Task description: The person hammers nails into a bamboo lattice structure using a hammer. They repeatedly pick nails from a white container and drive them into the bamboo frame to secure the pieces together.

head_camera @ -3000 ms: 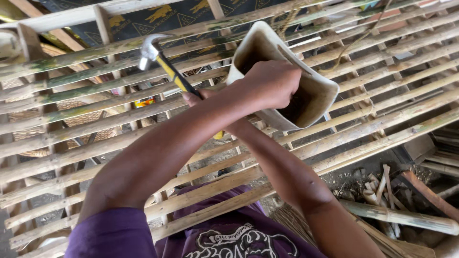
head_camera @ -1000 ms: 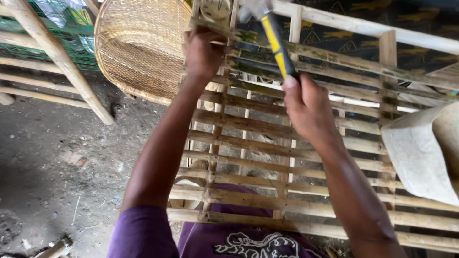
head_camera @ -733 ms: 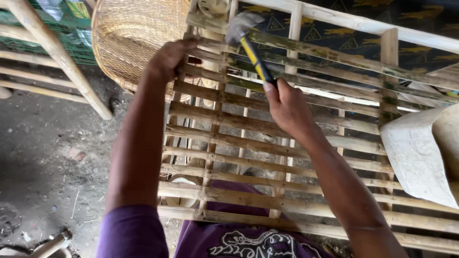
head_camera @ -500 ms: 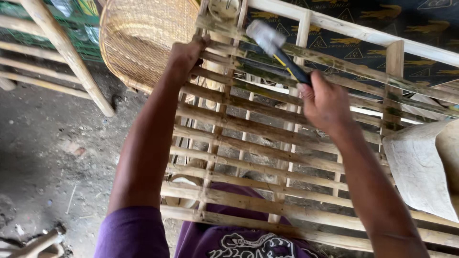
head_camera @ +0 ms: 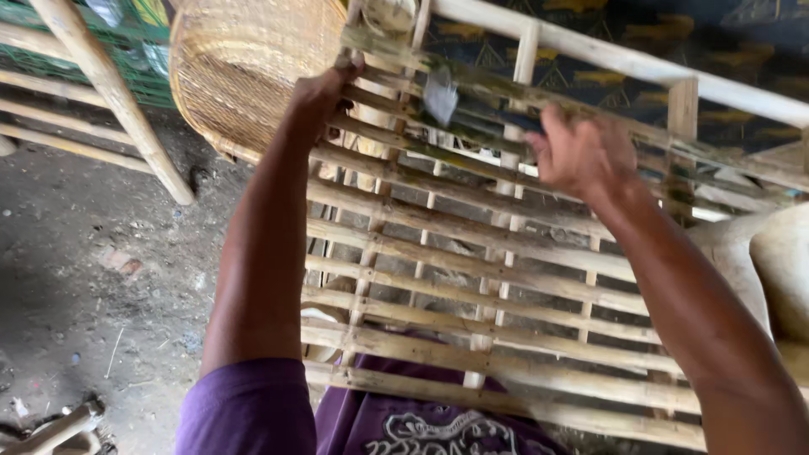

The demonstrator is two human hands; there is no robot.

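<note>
A bamboo slat frame (head_camera: 472, 278) lies across my lap, its thin strips running sideways over upright battens. My left hand (head_camera: 324, 88) grips the frame's top left corner, where the uppermost green-tinged strip (head_camera: 396, 46) ends. My right hand (head_camera: 581, 156) is closed around a hammer handle. The hammer's metal head (head_camera: 441, 94) is blurred with motion and sits right at the upper strip, near an upright batten (head_camera: 516, 93).
A round woven basket (head_camera: 244, 63) stands behind the frame at upper left. A bamboo rack with a slanted leg (head_camera: 109, 84) is at far left over a dirt floor (head_camera: 93, 278). A pale curved container (head_camera: 779, 270) sits at right. Patterned dark cloth (head_camera: 657, 34) hangs behind.
The hammer has swung down from its raised position onto the upper strip. My left hand stays on the frame's top corner. Three seconds ago the view showed another part of the frame.
</note>
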